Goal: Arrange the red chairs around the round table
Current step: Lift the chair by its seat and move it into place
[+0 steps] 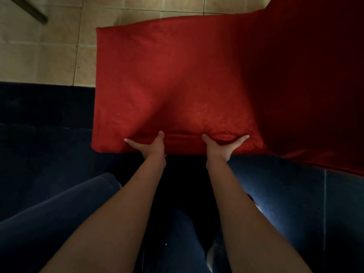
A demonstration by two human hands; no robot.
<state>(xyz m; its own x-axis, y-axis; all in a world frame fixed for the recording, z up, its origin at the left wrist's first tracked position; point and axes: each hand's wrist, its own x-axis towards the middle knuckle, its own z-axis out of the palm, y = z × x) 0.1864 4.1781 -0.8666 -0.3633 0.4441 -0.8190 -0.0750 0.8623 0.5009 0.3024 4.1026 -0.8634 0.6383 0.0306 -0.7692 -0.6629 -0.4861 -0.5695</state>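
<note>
A red fabric-covered chair [173, 81] fills the middle of the head view, seen from above. Its seat faces me and its back rises at the right, in shadow. My left hand [148, 145] grips the seat's near edge, thumb and one finger showing on top, the other fingers hidden underneath. My right hand [224, 144] grips the same edge a little to the right, in the same way. The fabric bunches between my two hands. The round table is not in view.
Beige floor tiles [45, 52] lie at the upper left, with a dark furniture leg [33, 11] in the top left corner. A dark blue floor band [43, 107] runs under the chair's near side. My legs in dark trousers [59, 209] fill the bottom.
</note>
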